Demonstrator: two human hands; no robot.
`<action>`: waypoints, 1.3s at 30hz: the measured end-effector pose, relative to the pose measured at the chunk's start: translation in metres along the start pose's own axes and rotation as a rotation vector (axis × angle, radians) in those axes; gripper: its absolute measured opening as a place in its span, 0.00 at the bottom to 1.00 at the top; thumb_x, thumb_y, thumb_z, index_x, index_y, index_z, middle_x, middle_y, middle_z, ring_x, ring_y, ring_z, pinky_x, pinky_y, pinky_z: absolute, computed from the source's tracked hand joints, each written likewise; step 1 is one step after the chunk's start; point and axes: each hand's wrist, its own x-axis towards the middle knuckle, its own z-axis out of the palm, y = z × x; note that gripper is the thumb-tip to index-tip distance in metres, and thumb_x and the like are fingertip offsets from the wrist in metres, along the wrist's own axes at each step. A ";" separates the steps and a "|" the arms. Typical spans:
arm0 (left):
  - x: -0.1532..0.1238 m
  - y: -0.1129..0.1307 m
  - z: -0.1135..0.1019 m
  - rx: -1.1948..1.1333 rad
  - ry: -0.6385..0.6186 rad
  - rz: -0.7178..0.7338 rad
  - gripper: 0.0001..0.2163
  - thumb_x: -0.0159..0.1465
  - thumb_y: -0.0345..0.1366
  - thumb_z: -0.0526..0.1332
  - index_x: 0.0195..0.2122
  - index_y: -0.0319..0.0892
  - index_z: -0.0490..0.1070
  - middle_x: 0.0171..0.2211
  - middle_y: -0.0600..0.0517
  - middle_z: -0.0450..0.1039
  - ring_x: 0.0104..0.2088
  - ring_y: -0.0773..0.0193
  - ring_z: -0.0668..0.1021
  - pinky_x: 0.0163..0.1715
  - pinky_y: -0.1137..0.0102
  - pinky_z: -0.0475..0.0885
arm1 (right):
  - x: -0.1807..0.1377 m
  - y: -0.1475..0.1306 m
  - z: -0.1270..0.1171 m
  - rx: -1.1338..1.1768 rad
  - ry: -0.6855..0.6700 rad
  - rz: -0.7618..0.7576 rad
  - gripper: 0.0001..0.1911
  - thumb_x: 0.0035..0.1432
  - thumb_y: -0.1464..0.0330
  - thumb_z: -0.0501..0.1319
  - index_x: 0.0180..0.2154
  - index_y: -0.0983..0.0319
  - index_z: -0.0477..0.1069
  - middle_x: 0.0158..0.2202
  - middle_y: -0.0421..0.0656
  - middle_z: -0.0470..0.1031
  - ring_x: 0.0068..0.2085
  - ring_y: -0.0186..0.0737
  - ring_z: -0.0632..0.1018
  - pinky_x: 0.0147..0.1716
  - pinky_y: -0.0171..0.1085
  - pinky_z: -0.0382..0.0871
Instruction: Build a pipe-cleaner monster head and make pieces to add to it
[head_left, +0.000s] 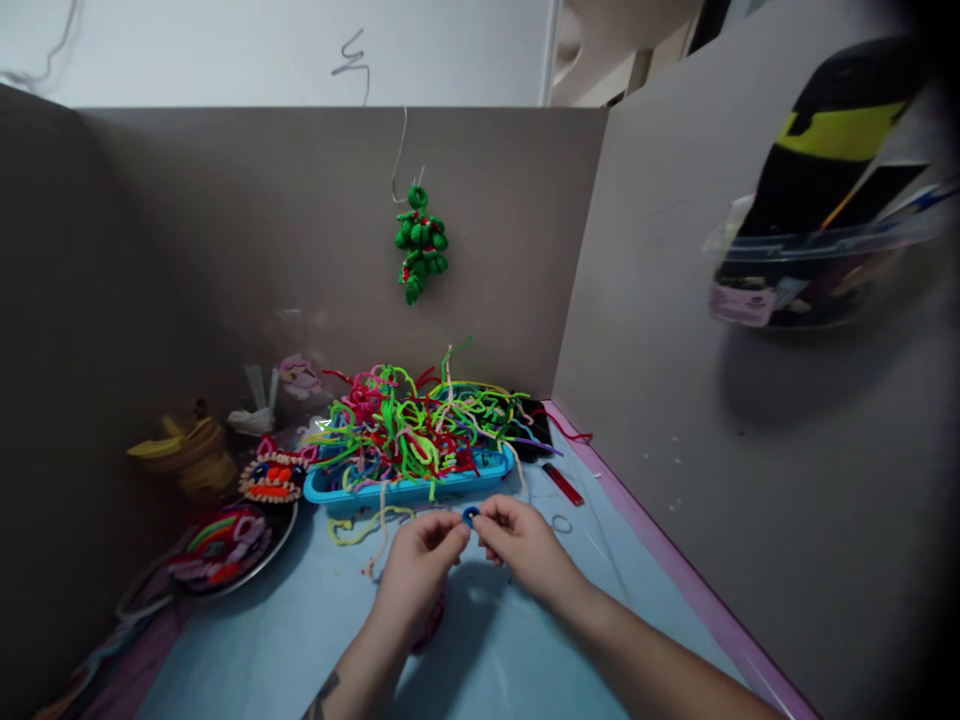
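Note:
A small dark blue pipe cleaner loop (470, 515) is held up between my two hands, above the light blue table cover. The thumb and fingers of my left hand (420, 560) pinch its left side. My right hand (525, 548) is closed on its right side, fingertips curled in. Partly hidden behind my left wrist lies a dark pink item (430, 625) whose kind I cannot make out. Just beyond my hands is a blue tray (375, 492) heaped with tangled pipe cleaners (412, 430) in green, red, pink and other colours.
Left of the tray, a metal plate (289, 545) holds fuzzy pipe cleaner pieces. A yellowish pot (199, 465) stands behind it. To the right are a red strip (562, 484) and a thin ring (561, 524). A green ornament (421, 245) and a clear bin (810, 290) hang on the partitions.

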 end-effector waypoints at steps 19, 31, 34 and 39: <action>0.003 -0.006 -0.001 -0.161 0.093 -0.090 0.11 0.50 0.42 0.66 0.24 0.40 0.71 0.13 0.63 0.54 0.14 0.75 0.53 0.15 0.77 0.46 | 0.001 0.002 -0.003 0.069 0.022 -0.057 0.12 0.46 0.63 0.66 0.32 0.61 0.71 0.23 0.36 0.68 0.25 0.34 0.68 0.22 0.32 0.63; -0.003 0.002 0.000 -0.196 -0.005 -0.116 0.11 0.49 0.42 0.65 0.20 0.40 0.69 0.12 0.64 0.48 0.15 0.76 0.48 0.15 0.76 0.41 | 0.004 0.004 -0.008 0.136 0.029 -0.101 0.12 0.45 0.62 0.69 0.33 0.61 0.75 0.27 0.39 0.73 0.27 0.35 0.70 0.24 0.33 0.63; -0.003 0.003 0.000 -0.177 -0.043 -0.123 0.11 0.48 0.43 0.66 0.21 0.40 0.71 0.14 0.63 0.50 0.15 0.76 0.48 0.15 0.75 0.42 | 0.006 0.007 -0.009 0.191 -0.026 -0.068 0.16 0.44 0.60 0.70 0.35 0.61 0.78 0.27 0.40 0.75 0.25 0.33 0.69 0.24 0.34 0.63; -0.001 0.002 -0.004 -0.121 -0.097 -0.130 0.12 0.48 0.43 0.67 0.21 0.39 0.72 0.13 0.63 0.52 0.13 0.76 0.50 0.14 0.75 0.43 | 0.006 0.007 -0.010 0.377 -0.109 0.057 0.19 0.36 0.59 0.75 0.31 0.62 0.79 0.25 0.39 0.75 0.23 0.30 0.68 0.23 0.32 0.61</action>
